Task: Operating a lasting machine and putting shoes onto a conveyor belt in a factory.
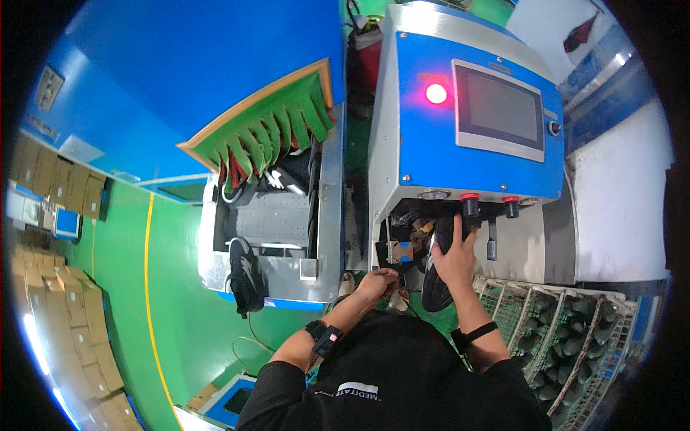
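My right hand (456,260) is wrapped over a black shoe (433,286), which it holds upright on end under the front of a blue and grey machine (424,147). The shoe's upper end reaches in below the machine's black and red knobs (469,205). My left hand (376,284) is closed beside the machine's lower left corner, near a small metal and blue fitting (399,251). What its fingers hold, if anything, is too small to make out. To the left, another black shoe (246,279) with a white side stripe lies on the front edge of a conveyor (277,287).
Green strips (269,140) hang over the conveyor opening, with a black and white shoe (286,179) under them. A red lamp glows beside the machine's dark screen (498,108). At right stands a wire rack (503,305) of dark shoe-shaped pieces (568,345). Cartons (79,323) are stacked far left.
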A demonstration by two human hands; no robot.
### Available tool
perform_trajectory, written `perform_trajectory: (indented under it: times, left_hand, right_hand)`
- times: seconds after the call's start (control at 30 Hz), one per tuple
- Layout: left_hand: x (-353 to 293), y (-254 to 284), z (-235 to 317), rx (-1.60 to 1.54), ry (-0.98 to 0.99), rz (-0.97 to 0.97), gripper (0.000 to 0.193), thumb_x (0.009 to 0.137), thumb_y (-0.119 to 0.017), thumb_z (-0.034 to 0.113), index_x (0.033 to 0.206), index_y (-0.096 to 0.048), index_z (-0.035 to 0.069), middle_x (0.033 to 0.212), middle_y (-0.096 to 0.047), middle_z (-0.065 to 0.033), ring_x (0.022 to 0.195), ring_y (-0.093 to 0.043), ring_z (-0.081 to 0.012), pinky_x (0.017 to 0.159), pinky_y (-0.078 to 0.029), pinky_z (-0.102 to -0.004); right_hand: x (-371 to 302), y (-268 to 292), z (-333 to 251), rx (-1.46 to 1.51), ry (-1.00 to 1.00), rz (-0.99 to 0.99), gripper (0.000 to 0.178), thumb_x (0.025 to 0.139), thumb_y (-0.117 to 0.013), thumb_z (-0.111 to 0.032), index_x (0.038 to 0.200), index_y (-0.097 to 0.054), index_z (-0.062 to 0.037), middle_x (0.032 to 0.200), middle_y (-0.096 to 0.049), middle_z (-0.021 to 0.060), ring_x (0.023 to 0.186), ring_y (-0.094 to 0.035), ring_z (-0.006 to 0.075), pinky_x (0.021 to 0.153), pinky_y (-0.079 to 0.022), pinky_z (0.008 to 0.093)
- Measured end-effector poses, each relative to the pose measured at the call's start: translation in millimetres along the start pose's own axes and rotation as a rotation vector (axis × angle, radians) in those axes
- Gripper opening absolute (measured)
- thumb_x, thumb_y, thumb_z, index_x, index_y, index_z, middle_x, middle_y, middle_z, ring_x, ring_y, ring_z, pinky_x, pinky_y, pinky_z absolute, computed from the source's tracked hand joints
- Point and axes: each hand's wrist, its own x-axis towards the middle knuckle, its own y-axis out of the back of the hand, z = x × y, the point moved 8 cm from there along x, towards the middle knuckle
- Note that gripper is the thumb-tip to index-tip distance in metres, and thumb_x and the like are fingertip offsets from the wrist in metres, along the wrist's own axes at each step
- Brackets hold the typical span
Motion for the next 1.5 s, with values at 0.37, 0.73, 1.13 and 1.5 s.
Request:
perform_trajectory:
  times: [0.37, 0.73, 1.13, 1.5]
  left_hand:
    - [-24, -5, -13, 0.309, 0.124, -0.074, 0.025, 0.097, -0.057, 0.028, 0.101, -0.066, 0.005, 0.075, -0.063, -0.0058, 0.062, -0.057, -0.0177, 0.056, -0.043, -0.0318]
    - [-66, -89, -57, 0.072, 0.528, -0.522, 0.078, 0.099, -0.04, 0.071, 0.148, -0.045, 0.01, 0.129, -0.065, -0.0116, 0.109, -0.064, -0.0253, 0.098, -0.049, -0.0404]
    - [-52, -23, -63, 0.343, 0.25, -0.256, 0.047, 0.089, -0.065, 0.046, 0.114, -0.065, 0.005, 0.105, -0.069, -0.0081, 0.093, -0.068, -0.0224, 0.083, -0.054, -0.0385]
    - [-104, -100, -31, 0.672, -0.056, -0.127, 0.055, 0.09, -0.07, 0.036, 0.127, -0.057, -0.002, 0.113, -0.067, -0.0115, 0.1, -0.066, -0.0262, 0.089, -0.052, -0.0388]
  right_hand:
    - [-70, 40, 13, 0.208, 0.165, 0.418, 0.083, 0.083, -0.074, -0.03, 0.155, -0.036, -0.0173, 0.12, -0.047, 0.035, 0.09, -0.06, 0.0493, 0.075, -0.054, 0.0535]
    - [-254, 53, 42, 0.236, 0.401, -0.03, 0.083, 0.086, -0.076, -0.022, 0.157, -0.034, -0.0189, 0.136, -0.049, 0.0258, 0.111, -0.061, 0.0418, 0.094, -0.052, 0.043]
    - [-165, -44, 71, 1.436, -0.377, -0.299, 0.084, 0.082, -0.08, -0.04, 0.147, -0.046, 0.0025, 0.132, -0.062, 0.0156, 0.12, -0.057, 0.0251, 0.103, -0.045, 0.0366]
    - [-309, 38, 245, 2.032, -0.599, 0.168, 0.056, 0.09, -0.075, -0.026, 0.137, -0.055, -0.0018, 0.113, -0.068, 0.0153, 0.087, -0.071, 0.0248, 0.07, -0.063, 0.039]
